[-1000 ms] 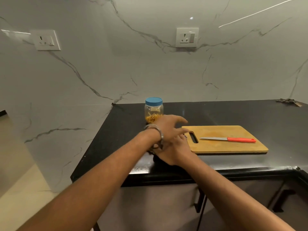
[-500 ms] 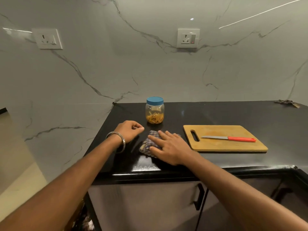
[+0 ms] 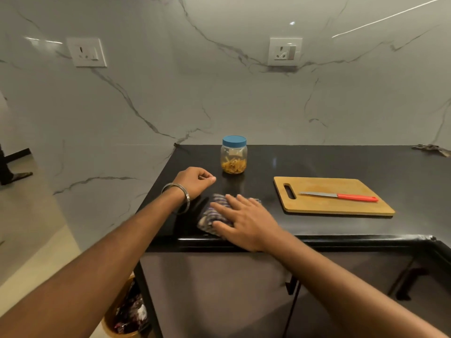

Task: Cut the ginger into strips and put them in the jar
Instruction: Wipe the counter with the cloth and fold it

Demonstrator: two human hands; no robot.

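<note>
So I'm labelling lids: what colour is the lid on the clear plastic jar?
Blue, seen in the head view: the round blue lid.

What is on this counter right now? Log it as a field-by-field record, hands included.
jar: blue lid on, ginger strips inside, upright at the counter's back
cutting board: wooden, right of the jar
knife: red handle, lying on the board
cloth: striped, near the counter's front edge
right hand: flat on the cloth, fingers straight
left hand: curled, holding nothing visible
counter: black
</note>
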